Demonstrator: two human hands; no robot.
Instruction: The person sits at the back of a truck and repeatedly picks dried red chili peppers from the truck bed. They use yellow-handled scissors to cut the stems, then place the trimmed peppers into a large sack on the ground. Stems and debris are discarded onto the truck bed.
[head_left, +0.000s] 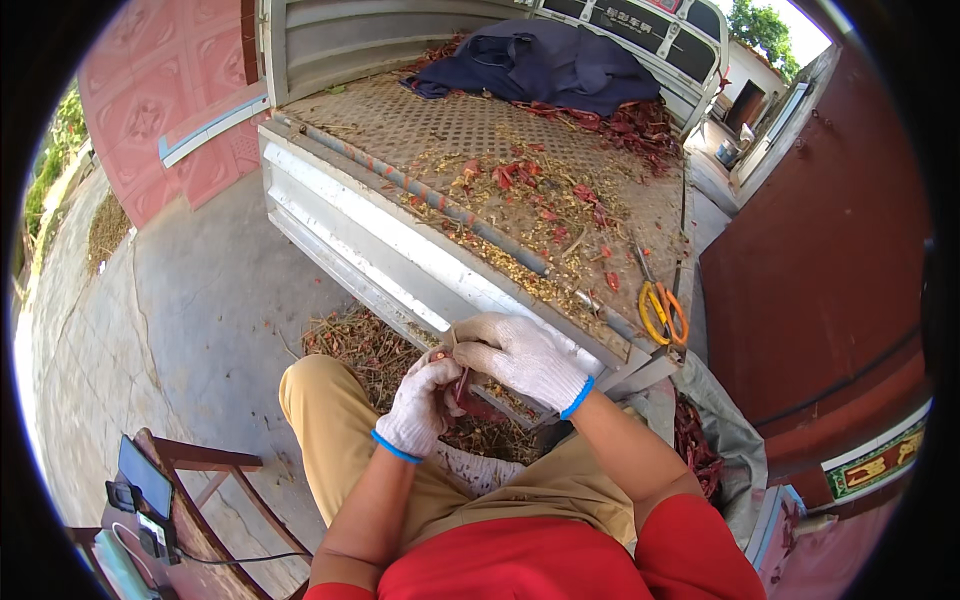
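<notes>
In white knit gloves with blue cuffs, both hands meet above my lap, close to the lowered tailgate. My left hand (424, 401) grips a dried red chili pepper (460, 384), its fingers curled around the lower part. From above, my right hand (521, 364) closes its thumb and fingers at the pepper's stem end, where a thin pale stem (453, 334) shows. The gloves hide much of the pepper. Below the hands is a heap of cut stems and chili bits (367, 345) on the ground, partly covered by my knees.
Orange- and yellow-handled scissors (661, 313) lie at the truck bed's (420, 127) right corner. Seeds and chili scraps (517, 176) litter the bed; dark blue cloth (547, 64) covers more chilies (637, 131). A sack of chilies (694, 450) stands right, a wooden chair (195, 517) with a phone (145, 476) left.
</notes>
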